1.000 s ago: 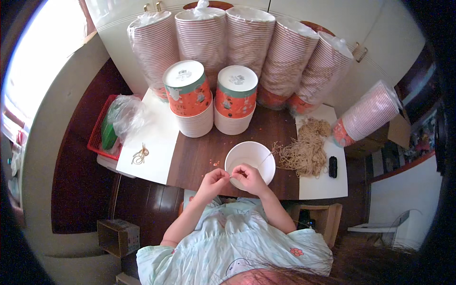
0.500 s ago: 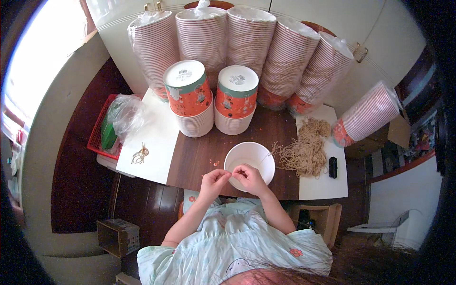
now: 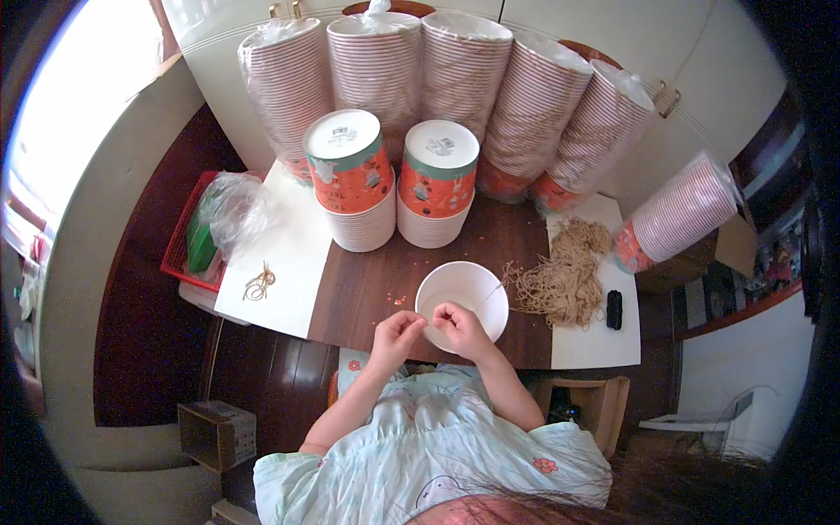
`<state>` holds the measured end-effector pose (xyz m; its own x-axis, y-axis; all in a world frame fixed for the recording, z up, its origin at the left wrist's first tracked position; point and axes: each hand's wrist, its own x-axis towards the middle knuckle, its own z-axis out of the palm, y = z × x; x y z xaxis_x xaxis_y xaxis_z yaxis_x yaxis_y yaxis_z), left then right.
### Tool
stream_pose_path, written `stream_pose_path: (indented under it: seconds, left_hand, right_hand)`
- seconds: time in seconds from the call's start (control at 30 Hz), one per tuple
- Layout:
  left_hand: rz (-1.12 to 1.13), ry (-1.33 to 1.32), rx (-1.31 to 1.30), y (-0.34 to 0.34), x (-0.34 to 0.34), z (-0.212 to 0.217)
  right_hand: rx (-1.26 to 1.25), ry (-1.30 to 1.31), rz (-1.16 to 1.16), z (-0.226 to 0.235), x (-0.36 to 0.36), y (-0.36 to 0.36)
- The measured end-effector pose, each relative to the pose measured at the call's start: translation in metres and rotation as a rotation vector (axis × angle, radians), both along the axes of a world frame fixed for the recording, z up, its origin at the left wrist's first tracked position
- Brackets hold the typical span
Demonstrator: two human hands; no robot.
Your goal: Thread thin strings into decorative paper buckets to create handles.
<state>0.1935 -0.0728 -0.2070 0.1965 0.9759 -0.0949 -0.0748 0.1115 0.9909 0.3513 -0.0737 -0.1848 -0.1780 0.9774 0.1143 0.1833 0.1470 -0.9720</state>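
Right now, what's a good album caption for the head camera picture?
Left hand and right hand, close together by a white cup and tangled tan string.

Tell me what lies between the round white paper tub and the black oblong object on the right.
In the head view, a tangled heap of tan string lies between the white tub and the black object.

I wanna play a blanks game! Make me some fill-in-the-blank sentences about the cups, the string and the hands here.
1. The left hand and right hand are close together by an open cup whose inside is coloured ____.
2. The big heap of string lies on the ____ side of that cup.
3. Behind it, the number of unwrapped upside-down stacks of cups is ____.
4. The basket at the left end of the table is coloured ____.

Missing words: white; right; two; red.
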Motion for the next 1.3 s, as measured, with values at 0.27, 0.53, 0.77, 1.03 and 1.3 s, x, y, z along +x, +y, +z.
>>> stream_pose_path:
  seconds: [0.27,0.53,0.77,1.03,1.3]
  left_hand:
    - [0.045,0.339,0.515,0.000,-0.002,0.042]
    - [-0.008,0.454,0.570,0.001,-0.006,0.042]
    - [-0.011,0.476,0.514,-0.002,-0.018,0.017]
    - [0.002,0.345,0.463,-0.003,-0.019,0.000]
    - [0.012,0.362,0.460,-0.008,-0.017,0.006]
  right_hand:
    - [-0.054,0.011,0.038,0.008,-0.003,0.002]
    - [-0.073,0.231,0.001,0.005,-0.004,0.007]
    - [-0.144,0.457,0.093,0.052,0.002,-0.001]
    - [-0.111,0.457,0.173,0.052,0.005,-0.007]
    - [-0.092,0.412,0.149,0.046,0.009,-0.007]
